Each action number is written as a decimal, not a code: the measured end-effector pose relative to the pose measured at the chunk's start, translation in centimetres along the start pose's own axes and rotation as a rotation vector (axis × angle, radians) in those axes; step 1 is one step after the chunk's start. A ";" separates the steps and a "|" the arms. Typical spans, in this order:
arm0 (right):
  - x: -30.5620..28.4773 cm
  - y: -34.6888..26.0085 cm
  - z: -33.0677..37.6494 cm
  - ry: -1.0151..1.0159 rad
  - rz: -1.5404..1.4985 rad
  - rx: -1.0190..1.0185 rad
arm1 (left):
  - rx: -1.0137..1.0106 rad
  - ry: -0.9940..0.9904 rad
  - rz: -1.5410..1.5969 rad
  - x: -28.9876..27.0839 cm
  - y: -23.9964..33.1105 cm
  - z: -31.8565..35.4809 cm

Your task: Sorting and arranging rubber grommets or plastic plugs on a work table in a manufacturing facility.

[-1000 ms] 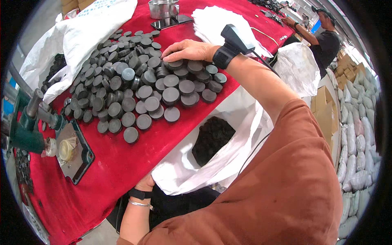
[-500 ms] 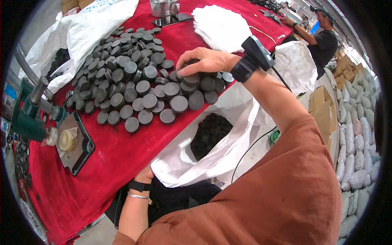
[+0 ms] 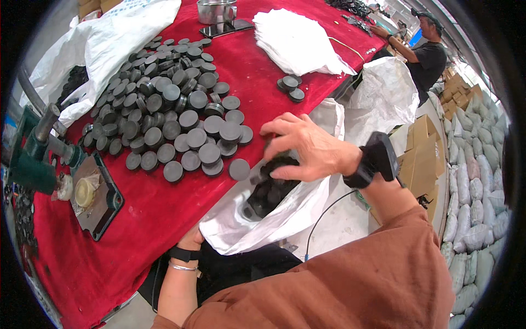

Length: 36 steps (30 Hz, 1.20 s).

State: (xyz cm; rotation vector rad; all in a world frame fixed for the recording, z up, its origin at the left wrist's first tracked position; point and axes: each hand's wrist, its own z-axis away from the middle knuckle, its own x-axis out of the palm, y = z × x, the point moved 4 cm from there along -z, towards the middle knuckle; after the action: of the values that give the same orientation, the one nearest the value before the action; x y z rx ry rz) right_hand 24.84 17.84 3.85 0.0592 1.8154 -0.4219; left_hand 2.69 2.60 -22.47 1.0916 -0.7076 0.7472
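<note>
My right hand [image 3: 309,148] is above the mouth of a white woven sack [image 3: 323,205], fingers spread and curved. Dark, blurred round discs [image 3: 271,192] are just below it, at and inside the sack mouth. One grey-black disc [image 3: 239,169] is at the table's edge, left of my fingers. A large heap of the same discs [image 3: 170,104] covers the red cloth beyond. My left hand [image 3: 191,239] is low at the table edge, gripping the sack's near left corner; its fingertips are mostly hidden.
A few discs [image 3: 290,86] sit apart near white sheets [image 3: 296,41]. A metal cup [image 3: 216,11] and phone [image 3: 226,28] are at the back. A green metal tool [image 3: 33,159] and dark-rimmed tray [image 3: 104,203] stand left. Beyond, a co-worker [image 3: 430,57] sits near cartons [image 3: 422,148].
My right hand has moved from the heap toward me and over the sack, its fingers spreading. Discs from the heap's right end have gone over the edge toward the sack. My left hand stays put.
</note>
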 end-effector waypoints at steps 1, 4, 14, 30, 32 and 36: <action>-0.2 0.1 0.2 -0.001 0.001 0.000 | -0.001 0.001 0.004 -0.1 0.0 0.1; -2.2 1.2 0.0 0.262 -0.146 0.090 | -0.001 -0.008 0.005 0.0 0.0 0.0; 0.6 13.3 -4.2 0.339 0.438 0.591 | -0.007 -0.080 0.006 1.3 -0.3 -0.5; -0.5 -0.1 -2.8 -0.121 -0.042 0.280 | 0.023 -0.157 0.031 2.2 -0.3 -0.8; -1.4 1.3 -7.4 0.124 -0.100 0.256 | 0.033 -0.153 0.034 1.9 -0.6 -0.9; 0.3 5.9 -17.7 0.193 -0.015 0.133 | 0.064 -0.136 0.038 1.4 -0.8 -1.0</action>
State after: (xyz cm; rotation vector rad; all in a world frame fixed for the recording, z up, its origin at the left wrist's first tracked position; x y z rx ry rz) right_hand 9.90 28.86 6.03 0.1839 1.9764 -0.5640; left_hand 4.32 3.55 -22.04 1.1982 -0.8264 0.7365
